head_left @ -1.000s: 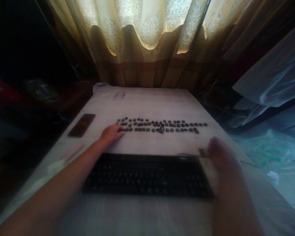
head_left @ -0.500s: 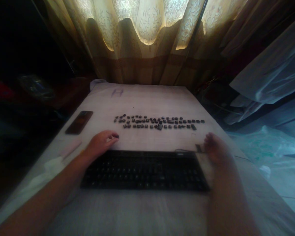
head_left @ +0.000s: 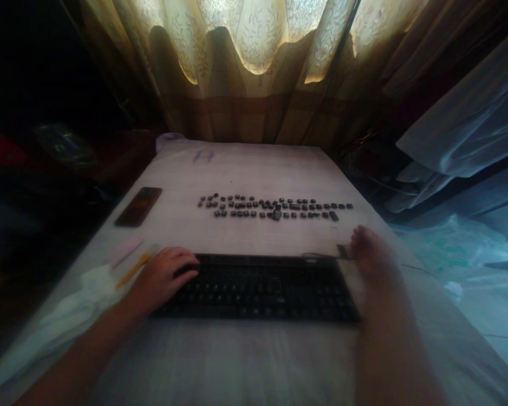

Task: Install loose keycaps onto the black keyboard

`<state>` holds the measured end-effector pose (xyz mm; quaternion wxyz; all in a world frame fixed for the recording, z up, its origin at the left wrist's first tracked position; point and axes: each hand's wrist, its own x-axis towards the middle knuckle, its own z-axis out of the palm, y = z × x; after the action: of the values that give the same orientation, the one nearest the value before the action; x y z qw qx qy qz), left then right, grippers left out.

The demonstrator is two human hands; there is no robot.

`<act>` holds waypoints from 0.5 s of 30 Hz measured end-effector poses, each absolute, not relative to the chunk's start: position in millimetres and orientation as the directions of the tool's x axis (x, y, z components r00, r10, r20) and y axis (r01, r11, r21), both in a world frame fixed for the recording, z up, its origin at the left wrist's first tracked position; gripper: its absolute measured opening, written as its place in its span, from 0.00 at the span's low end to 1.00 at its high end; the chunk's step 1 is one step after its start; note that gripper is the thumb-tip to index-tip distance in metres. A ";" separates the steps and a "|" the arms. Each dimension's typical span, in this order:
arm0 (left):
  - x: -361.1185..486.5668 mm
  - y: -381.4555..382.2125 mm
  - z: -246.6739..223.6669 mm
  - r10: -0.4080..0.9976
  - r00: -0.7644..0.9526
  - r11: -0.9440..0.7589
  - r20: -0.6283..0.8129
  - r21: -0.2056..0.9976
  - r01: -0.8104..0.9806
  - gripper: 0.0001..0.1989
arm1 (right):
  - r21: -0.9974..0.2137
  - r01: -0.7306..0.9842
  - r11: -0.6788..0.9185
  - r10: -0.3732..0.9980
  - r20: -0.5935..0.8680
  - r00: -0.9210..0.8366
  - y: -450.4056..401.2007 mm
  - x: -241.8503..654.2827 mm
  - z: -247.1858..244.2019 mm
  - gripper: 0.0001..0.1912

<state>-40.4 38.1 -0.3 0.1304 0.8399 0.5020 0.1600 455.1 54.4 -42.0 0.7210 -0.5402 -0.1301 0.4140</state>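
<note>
One black keyboard [head_left: 237,293] lies centrally. The left hand [head_left: 166,276] bends over its ten-o'clock corner, the right hand [head_left: 370,251] curls near two; whether either grips anything, I cannot tell. Toward twelve, three rough rows of keys [head_left: 276,215]; at ten, one phone [head_left: 139,207].

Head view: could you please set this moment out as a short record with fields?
Left hand: at the far left corner of the keyboard; grip unclear
Right hand: blurred, right of the keyboard; grip unclear
Keycaps: many, loose, in rough rows beyond the keyboard
Phone: flat on the table, left of the keycaps
Curtain: behind the table
</note>
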 end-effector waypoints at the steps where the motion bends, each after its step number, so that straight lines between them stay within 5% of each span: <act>1: -40.1 37.9 0.1 0.885 0.446 -0.462 0.134 0.376 0.803 0.11 | -0.891 -0.449 0.074 0.737 -0.254 0.626 54.7 455.5 -42.5 0.02; 15: -35.0 29.6 11.9 0.887 0.462 -0.432 0.021 0.394 0.811 0.08 | -0.904 -0.425 0.050 0.736 -0.254 0.628 54.4 458.1 -46.4 0.02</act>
<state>-35.0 29.6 11.9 0.1666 0.8386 0.5063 0.1128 458.1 54.4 -46.4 0.7111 -0.5551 -0.1399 0.4082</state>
